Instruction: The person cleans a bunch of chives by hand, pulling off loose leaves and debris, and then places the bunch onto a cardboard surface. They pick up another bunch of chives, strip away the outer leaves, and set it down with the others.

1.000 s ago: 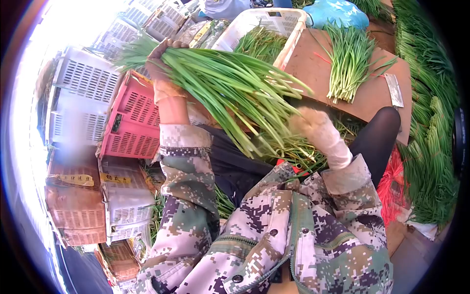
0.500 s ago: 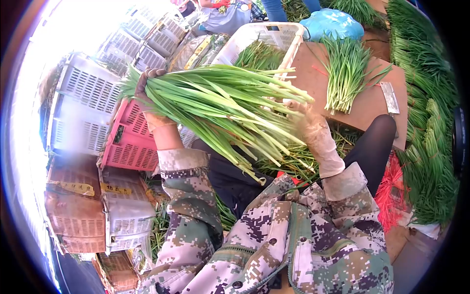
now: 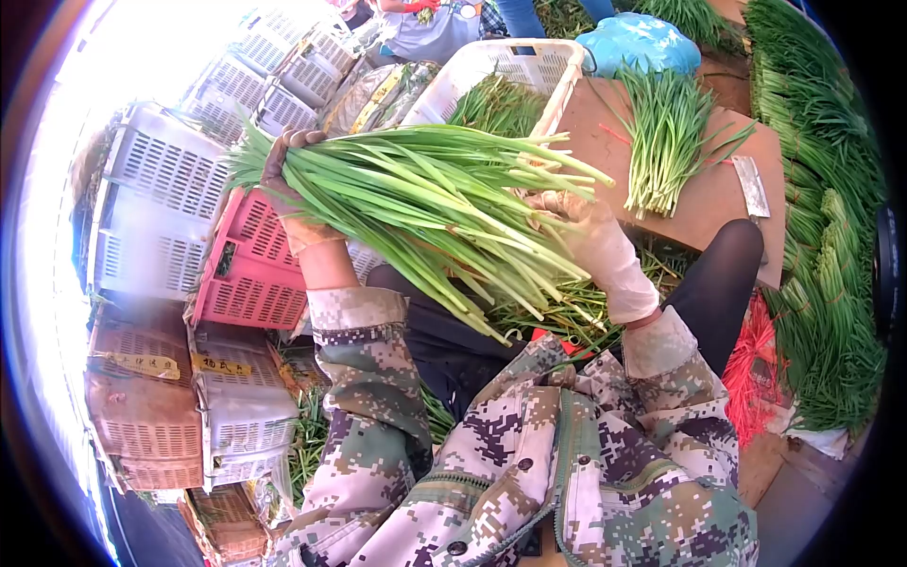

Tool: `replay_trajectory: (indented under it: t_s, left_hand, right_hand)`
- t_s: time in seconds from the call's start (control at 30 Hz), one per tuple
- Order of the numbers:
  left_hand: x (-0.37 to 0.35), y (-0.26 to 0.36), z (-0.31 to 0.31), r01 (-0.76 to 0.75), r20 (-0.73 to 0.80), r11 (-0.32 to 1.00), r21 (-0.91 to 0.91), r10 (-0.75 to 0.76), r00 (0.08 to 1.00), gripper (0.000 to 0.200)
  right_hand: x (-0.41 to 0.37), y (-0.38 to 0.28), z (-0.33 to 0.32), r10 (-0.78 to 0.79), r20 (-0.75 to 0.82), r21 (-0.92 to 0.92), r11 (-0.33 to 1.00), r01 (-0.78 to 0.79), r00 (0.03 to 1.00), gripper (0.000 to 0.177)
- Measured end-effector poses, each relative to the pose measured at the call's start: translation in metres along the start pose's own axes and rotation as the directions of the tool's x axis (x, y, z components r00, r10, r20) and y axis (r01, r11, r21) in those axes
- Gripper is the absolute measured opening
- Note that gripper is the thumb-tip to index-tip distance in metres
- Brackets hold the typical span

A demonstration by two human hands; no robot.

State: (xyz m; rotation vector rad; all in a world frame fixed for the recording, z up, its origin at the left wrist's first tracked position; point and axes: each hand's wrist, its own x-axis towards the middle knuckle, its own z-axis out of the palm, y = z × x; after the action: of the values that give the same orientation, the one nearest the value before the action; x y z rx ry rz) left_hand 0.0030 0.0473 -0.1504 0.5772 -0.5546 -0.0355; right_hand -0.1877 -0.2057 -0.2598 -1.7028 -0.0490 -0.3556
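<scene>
A large loose bunch of garlic chives [image 3: 425, 203] spans the space in front of me, leaf tips left and pale stalk ends right. My left hand [image 3: 291, 180], in a dark-stained glove, is closed round the leafy end. My right hand [image 3: 581, 227], in a pale, soiled glove, has its fingers curled in among the stalks near their cut ends; the stalks partly cover the fingertips. Beyond it, a smaller bunch of garlic chives [image 3: 666, 142] lies on a brown board [image 3: 605, 123], beside a flat metal blade [image 3: 751, 186].
A white crate [image 3: 567, 80] holding greens stands ahead. Stacked crates, including a pink crate [image 3: 250, 274], line the left. Tied green bundles [image 3: 822, 283] are piled at right, near red strings [image 3: 751, 369]. A blue bag [image 3: 642, 42] and other people are at the back.
My right hand has shifted slightly left and in among the stalks, and is less blurred. The left hand keeps its hold on the leafy end, nearly still.
</scene>
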Motion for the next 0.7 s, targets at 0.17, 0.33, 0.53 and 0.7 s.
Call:
replay_trajectory:
  t_s: [0.17, 0.33, 0.53, 0.7]
  left_hand:
    - [0.003, 0.011, -0.014, 0.020, -0.069, 0.998, 0.064, -0.015, 0.997, 0.013]
    - [0.001, 0.016, -0.018, -0.026, -0.124, 0.986, 0.167, 0.047, 0.991, 0.016]
    - [-0.001, 0.017, -0.018, -0.058, -0.056, 0.982, 0.179, 0.069, 0.996, 0.015]
    - [-0.003, 0.020, -0.014, -0.020, -0.060, 0.991, 0.130, 0.028, 0.998, 0.016]
  right_hand:
    - [-0.025, 0.046, -0.029, 0.115, -0.080, -0.128, 0.984, -0.124, 0.990, 0.017]
    - [-0.027, 0.040, -0.031, 0.204, -0.198, 0.129, 0.975, -0.181, 0.959, 0.019]
    - [-0.016, 0.013, -0.013, 0.222, -0.155, 0.446, 0.885, -0.132, 0.963, 0.016]
    - [-0.008, 0.013, -0.002, 0.143, -0.117, 0.473, 0.878, -0.072, 0.983, 0.032]
